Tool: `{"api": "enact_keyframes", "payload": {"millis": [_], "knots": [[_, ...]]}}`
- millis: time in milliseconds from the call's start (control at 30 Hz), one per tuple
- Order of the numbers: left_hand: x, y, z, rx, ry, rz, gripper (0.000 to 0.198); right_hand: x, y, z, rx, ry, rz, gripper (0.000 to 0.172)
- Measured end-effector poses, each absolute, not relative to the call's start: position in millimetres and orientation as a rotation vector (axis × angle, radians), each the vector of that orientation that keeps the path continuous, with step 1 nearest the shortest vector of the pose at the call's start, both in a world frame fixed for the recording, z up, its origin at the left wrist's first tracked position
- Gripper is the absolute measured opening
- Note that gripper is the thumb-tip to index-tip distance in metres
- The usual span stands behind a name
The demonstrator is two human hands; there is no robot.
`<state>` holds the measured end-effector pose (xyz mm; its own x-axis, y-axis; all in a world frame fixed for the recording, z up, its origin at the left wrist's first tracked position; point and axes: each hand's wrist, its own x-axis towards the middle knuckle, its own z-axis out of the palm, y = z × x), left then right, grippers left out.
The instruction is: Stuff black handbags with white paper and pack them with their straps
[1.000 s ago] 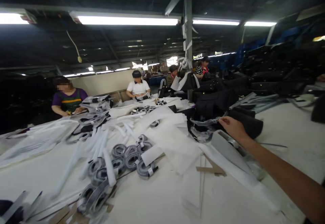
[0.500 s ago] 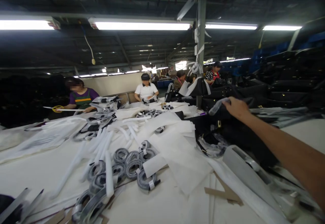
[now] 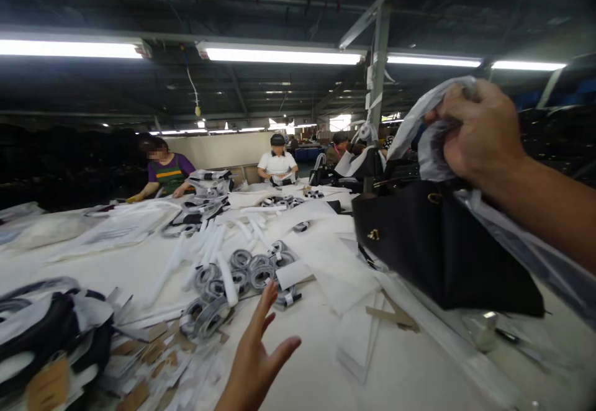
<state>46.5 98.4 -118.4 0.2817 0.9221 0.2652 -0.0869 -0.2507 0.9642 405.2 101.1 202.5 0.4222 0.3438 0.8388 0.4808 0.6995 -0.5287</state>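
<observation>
- Far left, a dark bundle (image 3: pixel 90 336) sits at the near edge, a brown tag (image 3: pixel 48 386) on its front.
- Behind, a co-worker in purple sleeves (image 3: pixel 186 164) bends over the table (image 3: pixel 307 361), arms lowered.
- Moving in, white tubes (image 3: pixel 226 277) lie beside and across a cluster of wrapped coils (image 3: pixel 255 264).
- Just in front, here's the left hand (image 3: pixel 261 349): fingers spread, thumb out, nearest those coils.
- Beyond, a co-worker in a white shirt (image 3: pixel 278 162) faces this way.
- Centre right, white sheets (image 3: pixel 344 268) overlap in a loose pile.
- On the right, the black bag (image 3: pixel 442 243) hangs tilted; whether its base touches the table, I can't tell.
- Above it, the right hand (image 3: pixel 484 125) grips the bag's plastic-wrapped handles (image 3: pixel 419 110) tightly, fingers curled.
</observation>
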Motion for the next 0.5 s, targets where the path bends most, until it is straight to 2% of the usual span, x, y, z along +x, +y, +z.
{"api": "enact_keyframes", "payload": {"millis": [100,267,367,500], "knots": [[49.5,91.9,-126.0,1.228,0.713,1.124,0.101,350.2,71.8,182.5,-0.713,-1.126,0.393,0.026],[6.6,40.7,-157.5,0.687,0.391,0.98,0.073,265.8,32.4,126.0,-0.556,-0.855,0.972,0.028],[-28.4,-3.6,-181.9,0.569,0.413,0.993,0.062,235.7,30.3,92.0,-0.486,-0.717,1.134,0.022],[-62.8,-58.9,-208.6,0.635,0.713,0.934,0.081,219.9,60.0,35.4,-0.732,-0.968,1.05,0.024]]}}
